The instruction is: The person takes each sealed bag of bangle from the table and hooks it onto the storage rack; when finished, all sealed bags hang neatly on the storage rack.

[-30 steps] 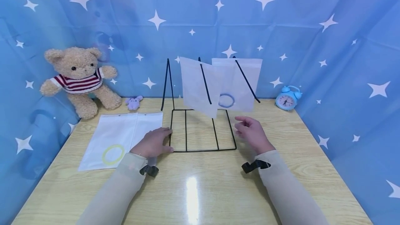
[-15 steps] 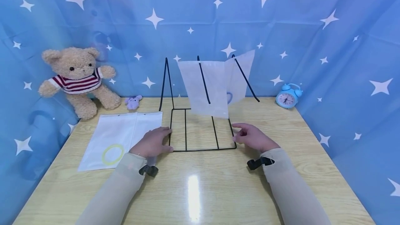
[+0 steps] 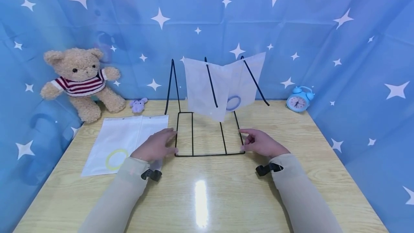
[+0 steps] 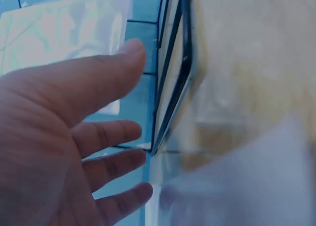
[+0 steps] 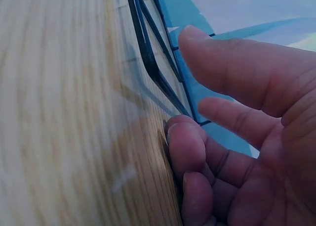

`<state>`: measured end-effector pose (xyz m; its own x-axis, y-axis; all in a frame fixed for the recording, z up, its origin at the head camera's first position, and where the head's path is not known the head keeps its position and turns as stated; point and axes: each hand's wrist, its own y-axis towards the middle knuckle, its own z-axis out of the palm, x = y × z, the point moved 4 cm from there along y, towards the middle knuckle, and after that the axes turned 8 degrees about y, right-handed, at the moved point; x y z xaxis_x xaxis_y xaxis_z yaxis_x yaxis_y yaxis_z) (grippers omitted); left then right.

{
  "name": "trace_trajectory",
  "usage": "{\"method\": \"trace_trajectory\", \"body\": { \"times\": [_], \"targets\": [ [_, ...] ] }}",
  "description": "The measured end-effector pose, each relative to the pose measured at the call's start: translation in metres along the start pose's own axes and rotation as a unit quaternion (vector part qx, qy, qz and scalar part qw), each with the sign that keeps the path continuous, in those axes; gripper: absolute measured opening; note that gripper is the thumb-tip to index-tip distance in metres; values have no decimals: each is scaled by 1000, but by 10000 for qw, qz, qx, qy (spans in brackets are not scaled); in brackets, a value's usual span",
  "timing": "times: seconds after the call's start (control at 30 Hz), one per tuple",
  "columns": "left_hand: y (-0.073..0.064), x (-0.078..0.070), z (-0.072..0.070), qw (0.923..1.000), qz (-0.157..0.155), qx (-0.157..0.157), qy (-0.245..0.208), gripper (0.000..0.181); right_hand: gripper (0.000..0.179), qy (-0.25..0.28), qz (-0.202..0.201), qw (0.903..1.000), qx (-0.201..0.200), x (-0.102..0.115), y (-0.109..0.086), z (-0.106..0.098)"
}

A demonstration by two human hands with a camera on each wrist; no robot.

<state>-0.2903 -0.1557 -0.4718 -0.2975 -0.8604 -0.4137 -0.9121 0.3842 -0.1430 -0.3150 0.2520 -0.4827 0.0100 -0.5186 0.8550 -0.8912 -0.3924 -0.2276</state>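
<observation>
A black wire rack stands on the table, with its base flat and slanted prongs above. Two translucent bags hang from its middle and right prongs; a blue ring shows low on the right one. My left hand is at the base's left side, fingers extended, thumb apart; the left wrist view shows nothing in its grasp. At the opposite side is my right hand, index finger and thumb spread along the wire, other fingers curled in, as the right wrist view also shows. Whether each fingertip touches is hard to tell.
White translucent bags with a yellow ring lie flat left of the rack. A teddy bear and a small purple toy sit behind. At the back right stands a blue alarm clock. A starred blue curtain surrounds the table.
My right hand has come down to the rack's right side from just beyond it. The hanging bags have swung and turned on their prongs. My left hand has shifted slightly left.
</observation>
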Motion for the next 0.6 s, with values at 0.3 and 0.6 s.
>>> {"method": "trace_trajectory", "body": {
  "times": [0.3, 0.6],
  "targets": [
    [-11, 41, -32, 9942, -208, -751, -738, 65, 82, -62, 89, 9999, -38, 2, 0, 2],
    [-39, 118, -64, 9634, -1379, -1502, -1739, 72, 80, -86, 108, 9999, -104, 2, -1, 1]
  ]
}}
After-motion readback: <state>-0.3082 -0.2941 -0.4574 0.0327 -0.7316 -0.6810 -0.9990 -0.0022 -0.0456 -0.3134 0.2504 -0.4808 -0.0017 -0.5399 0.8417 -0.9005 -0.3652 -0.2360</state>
